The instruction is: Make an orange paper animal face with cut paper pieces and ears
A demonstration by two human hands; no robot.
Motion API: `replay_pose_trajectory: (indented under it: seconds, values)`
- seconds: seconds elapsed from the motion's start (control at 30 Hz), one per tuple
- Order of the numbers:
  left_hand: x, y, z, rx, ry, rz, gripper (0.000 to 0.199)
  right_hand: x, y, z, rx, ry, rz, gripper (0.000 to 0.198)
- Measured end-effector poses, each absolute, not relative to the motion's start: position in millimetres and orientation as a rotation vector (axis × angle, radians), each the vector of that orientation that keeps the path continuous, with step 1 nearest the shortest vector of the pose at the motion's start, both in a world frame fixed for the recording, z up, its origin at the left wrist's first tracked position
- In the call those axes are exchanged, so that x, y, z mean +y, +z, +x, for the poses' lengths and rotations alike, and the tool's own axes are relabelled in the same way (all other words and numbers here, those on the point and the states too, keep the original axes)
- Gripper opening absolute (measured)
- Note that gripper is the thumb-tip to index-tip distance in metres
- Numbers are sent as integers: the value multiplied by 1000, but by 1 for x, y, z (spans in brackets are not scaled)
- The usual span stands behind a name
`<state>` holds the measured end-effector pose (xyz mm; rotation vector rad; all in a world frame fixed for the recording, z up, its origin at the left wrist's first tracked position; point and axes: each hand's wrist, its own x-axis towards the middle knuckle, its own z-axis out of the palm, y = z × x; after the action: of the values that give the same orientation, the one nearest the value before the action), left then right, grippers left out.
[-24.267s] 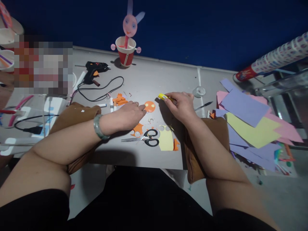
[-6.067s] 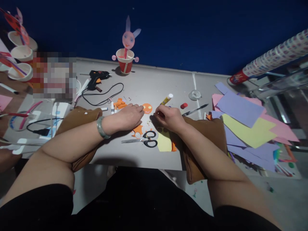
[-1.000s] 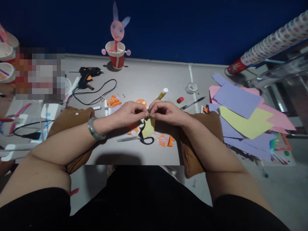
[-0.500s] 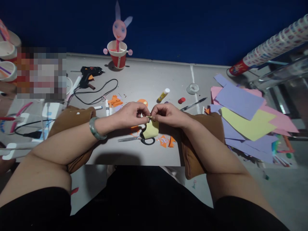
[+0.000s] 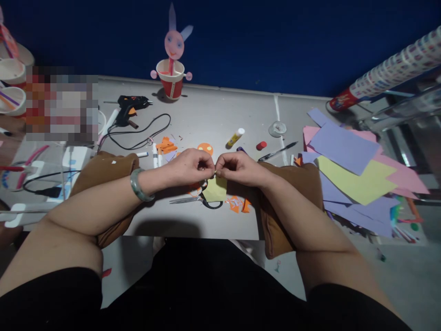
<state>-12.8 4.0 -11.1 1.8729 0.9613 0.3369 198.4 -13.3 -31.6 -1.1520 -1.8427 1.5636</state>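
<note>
My left hand (image 5: 191, 164), with a green bangle on the wrist, is closed in a pinch. Its fingertips meet those of my right hand (image 5: 239, 168), which pinches from the other side. Between them a small pale speck shows, too tiny to name. Just below the fingertips is a yellow paper piece (image 5: 216, 190), overlapping the black handles of the scissors (image 5: 186, 200). Orange paper scraps (image 5: 234, 203) lie to the right of the scissors. Behind my hands sits an orange paper disc with pale spots (image 5: 206, 148), partly hidden.
A glue stick (image 5: 235, 138), red cap (image 5: 262, 145), pen (image 5: 278, 151) and tape roll (image 5: 277, 129) lie beyond my hands. A glue gun (image 5: 128, 109) and a rabbit-faced paper cup (image 5: 171, 85) stand farther back. Coloured paper sheets (image 5: 344, 147) pile at right. Brown cushions (image 5: 291, 193) support both forearms.
Both hands stay pinched together, with small shifts of the fingertips. The yellow paper shows slightly lower under the fingers. The whole view has shifted slightly.
</note>
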Motion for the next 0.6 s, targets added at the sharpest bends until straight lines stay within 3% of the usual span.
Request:
replay_pose_trajectory:
  seconds: [0.6]
  values:
    - [2,-6,-13,967,324,1853,7,-22,-26,191,-1929,1382,-1041,10]
